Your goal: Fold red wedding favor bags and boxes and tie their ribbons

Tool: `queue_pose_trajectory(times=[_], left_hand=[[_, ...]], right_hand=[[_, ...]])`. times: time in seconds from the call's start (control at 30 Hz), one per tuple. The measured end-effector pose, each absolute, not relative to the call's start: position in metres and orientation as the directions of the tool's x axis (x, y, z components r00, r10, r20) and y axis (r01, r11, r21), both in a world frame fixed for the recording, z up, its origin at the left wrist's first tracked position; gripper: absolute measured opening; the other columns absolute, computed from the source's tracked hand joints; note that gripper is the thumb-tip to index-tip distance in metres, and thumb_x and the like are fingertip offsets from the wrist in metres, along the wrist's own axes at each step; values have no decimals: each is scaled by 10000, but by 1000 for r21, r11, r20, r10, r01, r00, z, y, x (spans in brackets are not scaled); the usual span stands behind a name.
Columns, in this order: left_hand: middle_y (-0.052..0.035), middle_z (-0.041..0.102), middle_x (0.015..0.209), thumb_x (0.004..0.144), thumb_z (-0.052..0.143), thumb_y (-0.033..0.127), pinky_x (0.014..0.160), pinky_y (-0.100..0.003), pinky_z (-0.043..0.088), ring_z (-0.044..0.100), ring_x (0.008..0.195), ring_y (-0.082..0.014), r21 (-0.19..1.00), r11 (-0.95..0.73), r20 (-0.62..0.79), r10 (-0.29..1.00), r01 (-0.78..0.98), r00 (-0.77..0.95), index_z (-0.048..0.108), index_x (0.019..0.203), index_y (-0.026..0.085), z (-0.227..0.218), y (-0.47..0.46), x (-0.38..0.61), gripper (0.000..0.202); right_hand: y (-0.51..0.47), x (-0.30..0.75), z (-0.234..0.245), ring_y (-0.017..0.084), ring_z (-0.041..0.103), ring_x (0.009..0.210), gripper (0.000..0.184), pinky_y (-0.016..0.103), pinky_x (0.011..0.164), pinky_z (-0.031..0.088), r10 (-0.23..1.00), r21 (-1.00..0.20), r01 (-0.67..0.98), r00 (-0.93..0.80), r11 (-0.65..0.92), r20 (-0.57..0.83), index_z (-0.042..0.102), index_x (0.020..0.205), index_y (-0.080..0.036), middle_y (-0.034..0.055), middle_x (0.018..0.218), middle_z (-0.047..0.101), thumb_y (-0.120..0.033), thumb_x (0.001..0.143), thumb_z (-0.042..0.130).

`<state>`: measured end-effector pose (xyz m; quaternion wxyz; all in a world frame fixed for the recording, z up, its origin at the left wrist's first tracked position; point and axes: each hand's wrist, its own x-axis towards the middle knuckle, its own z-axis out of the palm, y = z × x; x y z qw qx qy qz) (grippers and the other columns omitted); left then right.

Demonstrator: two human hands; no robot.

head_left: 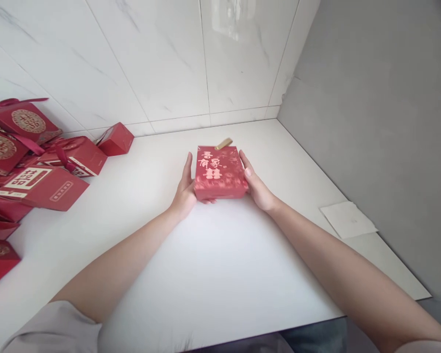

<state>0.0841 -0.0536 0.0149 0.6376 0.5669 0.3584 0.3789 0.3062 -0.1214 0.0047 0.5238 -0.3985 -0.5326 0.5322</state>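
Observation:
Between both hands is a red gift box [220, 171] with pale pink Chinese characters on its face and a short gold ribbon [224, 143] at its far edge. My left hand [185, 193] supports the box from its left side, fingertips showing below the near edge and the thumb pointing away from me. On the opposite side my right hand [259, 189] grips the right edge, its thumb along the near right corner. Most fingers of the right hand are hidden behind the box.
Several red gift boxes with ribbons are heaped at the left, among them a hexagonal-looking one [46, 186]. A smaller red box [115, 138] stands near the tiled wall [169, 59]. A white paper sheet [349, 219] lies by the grey wall [382, 122] on the white table [191, 274].

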Motion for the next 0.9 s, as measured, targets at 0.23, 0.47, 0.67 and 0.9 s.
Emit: queue_pose_trajectory(times=[0.23,0.47,0.67,0.9], left_hand=[[-55,808,1082,889,703,413,424,-239,431,685,606,-155,927,252,-123,904,-277,410,477,1588,322,20,-41,83,740],[-58,805,1064,927,578,609,421,-301,506,712,574,-200,916,248,-75,879,-317,470,411,1612,303,24,-46,82,769],[-64,819,1126,946,524,700,437,-306,518,733,564,-205,923,215,-20,857,-321,515,345,1647,348,19,-45,81,804],[-56,824,1115,951,516,680,439,-311,524,723,543,-204,938,204,-36,863,-281,504,326,1655,353,21,-46,82,799]], right_hand=[[-125,311,6,331,621,1401,1052,599,1210,434,963,-987,-107,-233,116,138,-80,1734,-322,124,1637,540,-771,986,508],[-124,309,7,316,629,1399,1181,576,1239,405,950,-989,-108,-284,103,130,-82,1732,-266,162,1510,650,-676,941,692],[-123,310,5,310,629,1391,1123,571,1256,381,958,-995,-69,-272,77,93,-6,1739,-264,151,1515,643,-672,952,684],[-123,310,5,304,638,1363,1076,568,1229,417,954,-992,-83,-278,95,114,40,1733,-282,147,1516,638,-648,958,691]])
